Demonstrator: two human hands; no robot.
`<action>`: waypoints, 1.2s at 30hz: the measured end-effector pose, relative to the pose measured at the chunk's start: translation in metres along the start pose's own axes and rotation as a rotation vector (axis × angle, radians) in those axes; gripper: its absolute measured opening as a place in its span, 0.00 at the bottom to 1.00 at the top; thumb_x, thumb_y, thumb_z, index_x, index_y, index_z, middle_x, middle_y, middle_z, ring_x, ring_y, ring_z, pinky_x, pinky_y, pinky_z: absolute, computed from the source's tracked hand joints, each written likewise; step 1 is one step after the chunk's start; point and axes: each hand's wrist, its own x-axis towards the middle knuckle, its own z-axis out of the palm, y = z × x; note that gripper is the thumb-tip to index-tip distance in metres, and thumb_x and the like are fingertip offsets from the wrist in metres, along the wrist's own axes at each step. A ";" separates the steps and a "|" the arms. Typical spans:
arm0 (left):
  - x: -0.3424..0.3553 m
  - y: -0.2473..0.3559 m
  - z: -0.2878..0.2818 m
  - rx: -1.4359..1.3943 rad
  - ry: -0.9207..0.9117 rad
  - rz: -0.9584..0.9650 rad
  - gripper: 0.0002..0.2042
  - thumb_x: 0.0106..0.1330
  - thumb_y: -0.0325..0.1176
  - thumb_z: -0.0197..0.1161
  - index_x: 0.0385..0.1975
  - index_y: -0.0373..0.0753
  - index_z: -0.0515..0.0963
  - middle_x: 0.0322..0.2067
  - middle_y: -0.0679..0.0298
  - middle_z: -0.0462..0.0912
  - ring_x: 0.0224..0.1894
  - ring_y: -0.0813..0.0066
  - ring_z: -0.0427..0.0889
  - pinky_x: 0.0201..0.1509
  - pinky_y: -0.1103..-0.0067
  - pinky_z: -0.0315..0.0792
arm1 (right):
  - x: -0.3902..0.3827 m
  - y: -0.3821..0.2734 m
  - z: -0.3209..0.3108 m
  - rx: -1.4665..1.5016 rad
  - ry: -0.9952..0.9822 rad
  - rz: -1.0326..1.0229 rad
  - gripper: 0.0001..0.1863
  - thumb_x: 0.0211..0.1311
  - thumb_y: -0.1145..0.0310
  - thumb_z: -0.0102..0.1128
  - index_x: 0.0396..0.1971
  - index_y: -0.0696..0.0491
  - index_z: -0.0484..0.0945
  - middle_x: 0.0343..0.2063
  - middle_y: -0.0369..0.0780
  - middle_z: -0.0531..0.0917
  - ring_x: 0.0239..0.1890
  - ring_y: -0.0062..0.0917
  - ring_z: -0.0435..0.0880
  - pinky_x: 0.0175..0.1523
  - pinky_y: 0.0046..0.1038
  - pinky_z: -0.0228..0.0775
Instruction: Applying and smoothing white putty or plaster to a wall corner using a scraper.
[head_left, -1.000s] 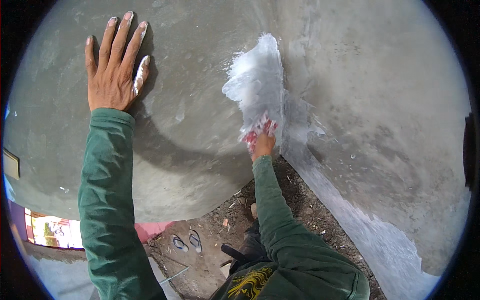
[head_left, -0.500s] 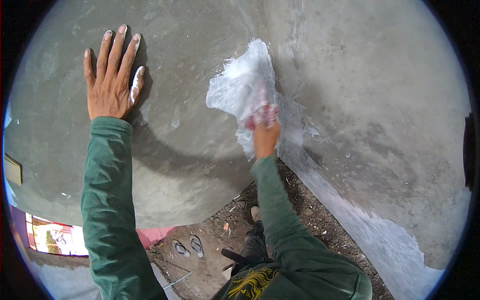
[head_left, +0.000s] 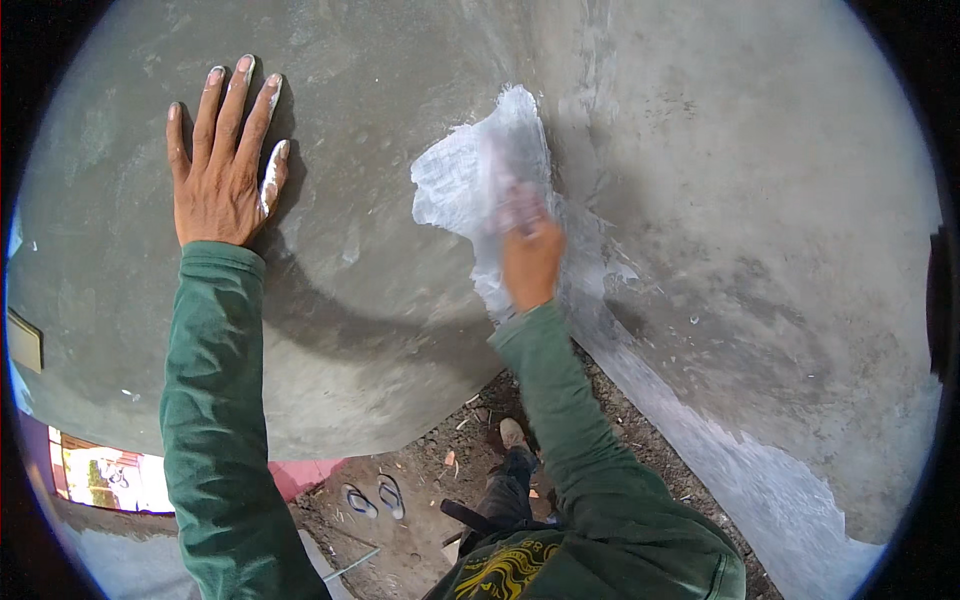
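Note:
My left hand (head_left: 222, 185) lies flat on the grey cement wall (head_left: 380, 90), fingers spread, with white smears on the thumb and fingertips. It holds nothing. Closed round a reddish, white-smeared thing (head_left: 521, 205), my right hand (head_left: 533, 262) is at the wall's inside corner; motion blurs that thing, and its kind cannot be made out. Under and around it spreads a wet-looking white coat (head_left: 445, 180) with a ragged edge, left of the corner.
The adjoining wall (head_left: 780, 200) stands on the right, with a pale band (head_left: 740, 470) along its lower edge. Below are rough soil (head_left: 440, 450), a pair of sandals (head_left: 390, 495) and my shoe (head_left: 513, 434). A bright opening (head_left: 110, 475) shows at the lower left.
My right hand has shifted slightly, and the reddish thing in it has moved up a little over the white coat. My left hand stays flat in the same place on the wall.

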 end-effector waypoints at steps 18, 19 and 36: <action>0.002 0.004 -0.008 0.060 -0.100 -0.033 0.28 0.69 0.55 0.43 0.70 0.66 0.52 0.72 0.78 0.48 0.74 0.77 0.44 0.78 0.67 0.29 | 0.035 -0.010 -0.009 -0.130 -0.083 -0.249 0.16 0.53 0.76 0.54 0.43 0.59 0.80 0.35 0.54 0.82 0.36 0.50 0.82 0.41 0.42 0.73; 0.004 0.003 -0.011 0.064 -0.102 -0.035 0.28 0.69 0.55 0.43 0.70 0.66 0.52 0.72 0.78 0.48 0.74 0.77 0.44 0.78 0.67 0.29 | 0.055 -0.006 -0.025 -0.256 -0.095 -0.116 0.15 0.53 0.75 0.54 0.41 0.60 0.80 0.34 0.54 0.82 0.36 0.50 0.82 0.42 0.42 0.72; 0.005 0.001 -0.016 0.071 -0.116 -0.038 0.27 0.69 0.57 0.41 0.69 0.67 0.53 0.72 0.79 0.48 0.74 0.79 0.46 0.78 0.67 0.31 | 0.033 -0.006 -0.016 -0.256 -0.083 -0.059 0.21 0.55 0.75 0.55 0.51 0.56 0.78 0.39 0.53 0.83 0.36 0.48 0.83 0.43 0.38 0.74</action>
